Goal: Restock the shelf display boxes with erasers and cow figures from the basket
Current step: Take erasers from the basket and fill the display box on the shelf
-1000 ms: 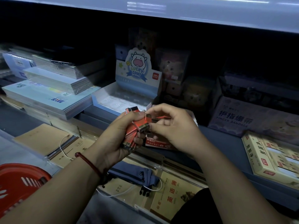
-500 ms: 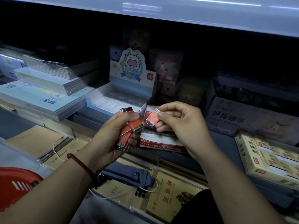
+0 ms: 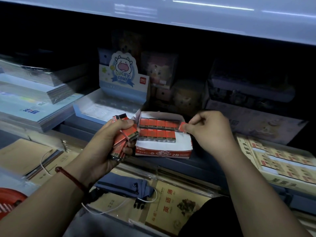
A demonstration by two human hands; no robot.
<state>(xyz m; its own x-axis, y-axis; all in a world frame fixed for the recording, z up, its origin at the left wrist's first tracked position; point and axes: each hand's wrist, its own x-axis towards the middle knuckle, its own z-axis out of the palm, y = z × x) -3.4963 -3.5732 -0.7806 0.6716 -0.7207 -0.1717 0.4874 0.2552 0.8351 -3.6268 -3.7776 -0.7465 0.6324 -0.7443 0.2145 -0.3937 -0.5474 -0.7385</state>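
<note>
Dim store shelf point(image 3: 171, 161), dark blue, lit strip overhead. On it, centre: red-and-white eraser display box point(image 3: 164, 152) marked 2B, front wall low, two rows of red erasers point(image 3: 157, 130) seated inside w/ bare white floor in front of them & a gap at right end of rows.

L hand point(image 3: 104, 147) just left of box, fingers wrapped round a bunch of red 2B erasers point(image 3: 127, 134), thumb pressed on top; several stacked, exact count unclear. Red cord bracelet point(image 3: 71, 177) on that wrist.

R hand point(image 3: 207, 130) over box's right edge, thumb & forefinger pinched on a single red eraser point(image 3: 183, 126), held just above right end of back row, not seated. Other fingers curled in.

Behind & left of eraser box: pale blue cow display box point(image 3: 109, 106) w/ "LUCKY COW" header card, tray looks mostly bare, contents hard to make out. Stacks of wrapped notebooks point(image 3: 32, 103) far left. Boxed plush-style items in shadow at back, too dark to tell. Beige boxed stock point(image 3: 280, 161) at right.

Lower tier, near body: tan booklets point(image 3: 172, 209) under clear wrap, blue pouch point(image 3: 124, 185) w/ white cord lying over them. Red basket point(image 3: 10, 202) at bottom-left corner, only rim showing.
</note>
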